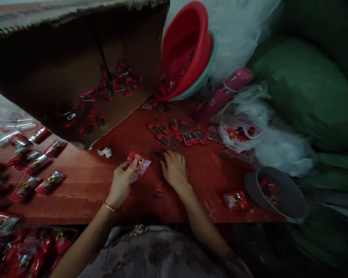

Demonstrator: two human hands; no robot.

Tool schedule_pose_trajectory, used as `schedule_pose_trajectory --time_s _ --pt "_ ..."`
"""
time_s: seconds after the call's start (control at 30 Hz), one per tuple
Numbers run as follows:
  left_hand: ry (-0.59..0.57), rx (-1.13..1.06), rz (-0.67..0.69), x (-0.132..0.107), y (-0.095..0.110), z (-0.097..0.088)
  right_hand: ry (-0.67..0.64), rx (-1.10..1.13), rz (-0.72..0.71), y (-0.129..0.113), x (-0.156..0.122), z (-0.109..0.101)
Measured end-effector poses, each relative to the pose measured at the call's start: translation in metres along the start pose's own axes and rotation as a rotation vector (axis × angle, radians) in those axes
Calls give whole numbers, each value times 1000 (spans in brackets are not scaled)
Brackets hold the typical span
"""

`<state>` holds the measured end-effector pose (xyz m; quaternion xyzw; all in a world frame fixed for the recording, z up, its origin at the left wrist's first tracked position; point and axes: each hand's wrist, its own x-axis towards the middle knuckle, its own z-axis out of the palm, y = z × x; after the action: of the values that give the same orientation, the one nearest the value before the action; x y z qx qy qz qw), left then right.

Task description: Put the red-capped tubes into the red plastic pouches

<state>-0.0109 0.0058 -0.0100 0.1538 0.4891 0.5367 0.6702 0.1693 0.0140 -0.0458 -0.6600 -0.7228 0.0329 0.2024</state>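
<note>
My left hand (122,181) pinches a small red plastic packet (139,164) with yellow and black print and a clear lower part. A gold bangle (109,206) circles that wrist. To its right, my right hand (174,168) is low over the red tabletop (191,210) with its fingers curled. Something dark (159,155) lies at those fingertips, too blurred to name. Beyond this hand, several small clear containers with red caps and dark contents (187,138) lie in a loose cluster. A small dark ring-like item (157,195) rests between my forearms.
A cardboard box (139,98) lies on its side at the back left, holding more red-capped containers. Filled red packets (49,182) spread at left. Behind stand a red basin (201,23) and a pink flask (220,98). A grey bowl (290,200) sits at right.
</note>
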Motion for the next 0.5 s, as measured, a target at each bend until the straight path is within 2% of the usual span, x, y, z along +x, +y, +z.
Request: schedule_pose_trajectory --time_s 0.1,0.17,0.3,0.4,0.5 --pt "-11 -20 -44 0 2 0 -8 71 -164 15 -16 -1" --pt "-13 -8 -63 -1 1 2 27 158 -190 17 -26 -4" --pt "-22 45 -34 -2 -3 8 108 471 -53 0 -36 -13" --pt "-73 127 27 -4 -8 9 82 752 69 -20 -36 -14" --pt "-122 236 103 -6 -11 6 54 921 147 -35 -34 -12"
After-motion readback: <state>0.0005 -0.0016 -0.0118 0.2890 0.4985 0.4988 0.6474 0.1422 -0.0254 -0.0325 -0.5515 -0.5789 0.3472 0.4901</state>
